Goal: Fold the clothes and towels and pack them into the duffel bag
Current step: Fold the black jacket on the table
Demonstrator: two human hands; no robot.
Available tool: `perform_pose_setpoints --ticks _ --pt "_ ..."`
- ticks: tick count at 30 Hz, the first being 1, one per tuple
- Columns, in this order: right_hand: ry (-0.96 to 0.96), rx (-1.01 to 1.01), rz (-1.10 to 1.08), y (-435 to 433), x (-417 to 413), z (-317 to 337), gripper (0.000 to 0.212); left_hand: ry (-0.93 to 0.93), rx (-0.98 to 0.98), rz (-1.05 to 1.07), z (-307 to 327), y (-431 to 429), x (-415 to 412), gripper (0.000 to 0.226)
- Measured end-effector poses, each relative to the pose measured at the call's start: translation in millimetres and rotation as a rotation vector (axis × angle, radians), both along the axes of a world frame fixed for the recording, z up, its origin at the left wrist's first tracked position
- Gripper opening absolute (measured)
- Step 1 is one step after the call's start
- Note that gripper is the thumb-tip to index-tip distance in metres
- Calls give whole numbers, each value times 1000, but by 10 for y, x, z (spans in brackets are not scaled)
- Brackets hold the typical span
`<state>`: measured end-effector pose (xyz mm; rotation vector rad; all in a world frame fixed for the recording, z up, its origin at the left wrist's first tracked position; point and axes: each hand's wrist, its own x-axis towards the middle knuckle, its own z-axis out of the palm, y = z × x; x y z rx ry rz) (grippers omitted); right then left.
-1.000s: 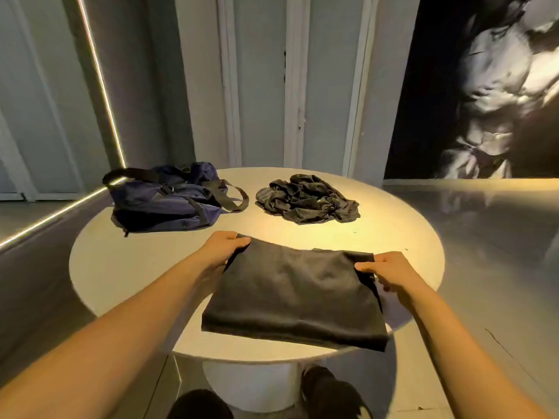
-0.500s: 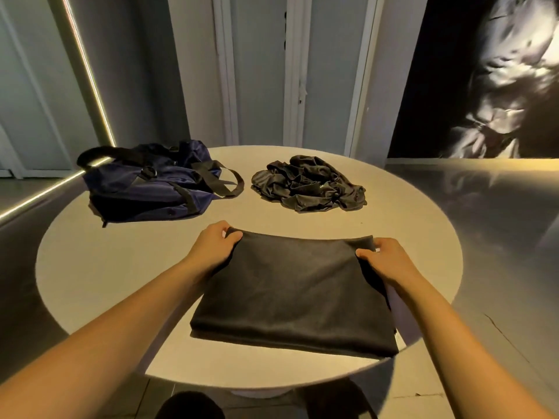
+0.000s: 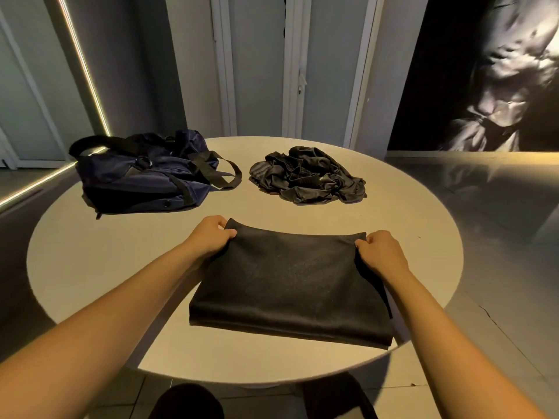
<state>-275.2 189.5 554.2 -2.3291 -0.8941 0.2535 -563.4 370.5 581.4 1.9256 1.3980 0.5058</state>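
Folded black cloth [image 3: 290, 285] lies flat on the near desk [image 3: 90, 267], left hand [image 3: 211, 234] and right hand [image 3: 379, 249] pinching its far corners; unpacked yet, while a crumpled dark pile [image 3: 305, 175] waits beside the navy duffel bag [image 3: 142, 173]

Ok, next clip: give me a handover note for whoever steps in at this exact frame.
Left hand grips the far left corner of the folded dark grey cloth; right hand grips its far right corner.
The cloth lies flat near the front edge of the round white table; navy fabric duffel bag far left, crumpled pile of dark garments far right.
Done: this cloth folded.
Left: fold the pile, pack everything.
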Motion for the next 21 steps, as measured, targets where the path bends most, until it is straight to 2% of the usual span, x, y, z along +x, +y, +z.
perform_pose_setpoints --ticks 4,6,9,12,15,18,21 --pt "30 4 28 5 -14 74 41 -96 20 91 -5 -131 14 29" --pt "69 23 59 -95 -25 163 43 -87 -68 82 92 -203 -10 38" --pt "187 31 89 -419 -103 309 42 -31 -229 10 222 -315 -174 37" --pt "297 -34 146 -763 -255 335 46 4 -257 -62 247 -424 -368 29" --pt "306 -57 177 -887 -354 236 41 38 -157 -45 145 -546 -460 30" --pt "192 -61 153 -863 -385 138 29 115 16 49 -7 -704 -478 46" --pt "107 -49 128 -747 -424 82 32 106 169 118 -67 -819 -510 51"
